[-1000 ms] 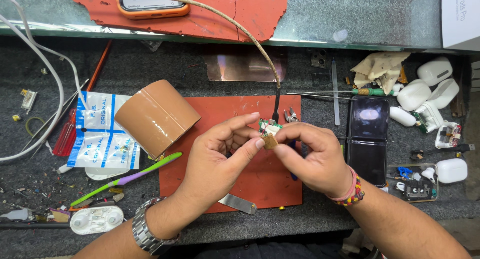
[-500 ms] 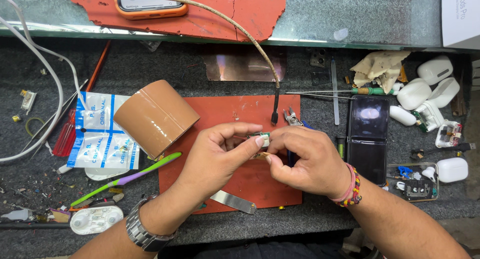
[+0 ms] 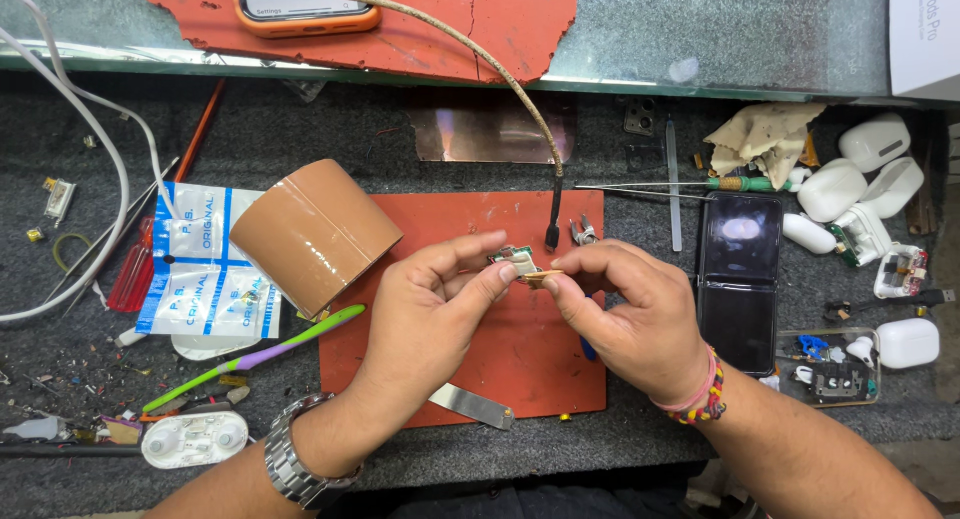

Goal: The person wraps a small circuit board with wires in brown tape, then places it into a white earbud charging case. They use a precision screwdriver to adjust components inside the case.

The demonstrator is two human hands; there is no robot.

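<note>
Two hands: left hand (image 3: 430, 304) and right hand (image 3: 625, 314), fingertips meeting over the red mat (image 3: 520, 364).
Grip: both pinched together on a small circuit board (image 3: 515, 262).
Nearby: brown tape roll (image 3: 312, 234), black folding phone (image 3: 740, 279).
Surface: dark grey (image 3: 420, 119), cluttered.

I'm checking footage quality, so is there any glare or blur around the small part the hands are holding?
Head view: the small circuit board pinched between left hand and right hand looks slightly soft, its detail unreadable; light is even, shadows faint; glare shows on the folded dark phone and metal plate.
</note>
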